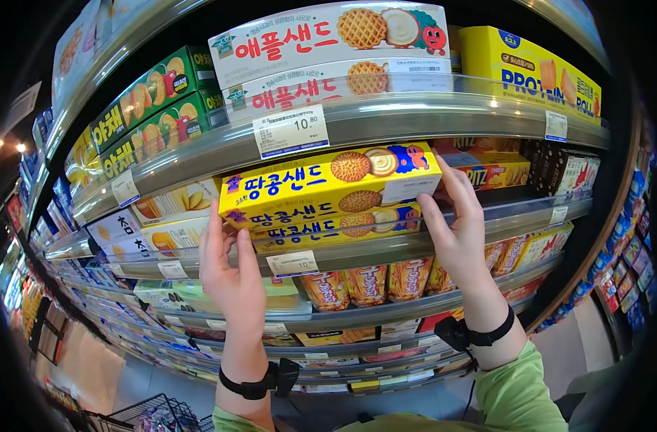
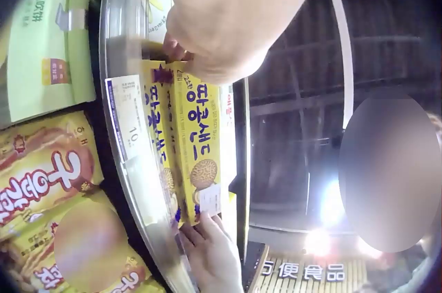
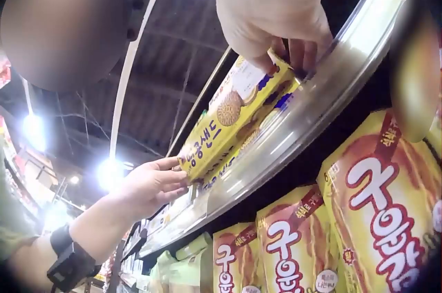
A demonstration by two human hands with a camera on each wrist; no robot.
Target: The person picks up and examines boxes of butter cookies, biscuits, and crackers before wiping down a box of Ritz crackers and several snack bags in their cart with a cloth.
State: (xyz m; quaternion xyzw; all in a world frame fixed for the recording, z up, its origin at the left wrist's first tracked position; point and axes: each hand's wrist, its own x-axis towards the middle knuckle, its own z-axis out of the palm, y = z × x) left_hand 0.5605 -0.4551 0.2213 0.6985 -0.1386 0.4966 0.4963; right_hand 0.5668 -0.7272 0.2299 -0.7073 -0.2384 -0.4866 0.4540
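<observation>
In the head view, a yellow box of sandwich biscuits [image 1: 292, 183] with biscuit pictures and Korean lettering sits over another yellow box [image 1: 307, 234] of the same kind on a shelf. My left hand [image 1: 231, 273] holds its left end, thumb in front near the lower corner. At the opposite end my right hand [image 1: 454, 223] grips it, with the thumb on the front by a white label and the fingers round the end. The right wrist view shows the box [image 3: 221, 127] tilted above the clear shelf lip, with the left hand [image 3: 148, 186] at its far end.
Close above is a shelf edge with a price tag [image 1: 291, 132], carrying white biscuit boxes [image 1: 285, 47]. A clear lip [image 1: 372, 245] runs along the front of the held box's shelf. Yellow snack bags [image 1: 364, 284] stand below. Red boxes [image 1: 501, 173] are to the right.
</observation>
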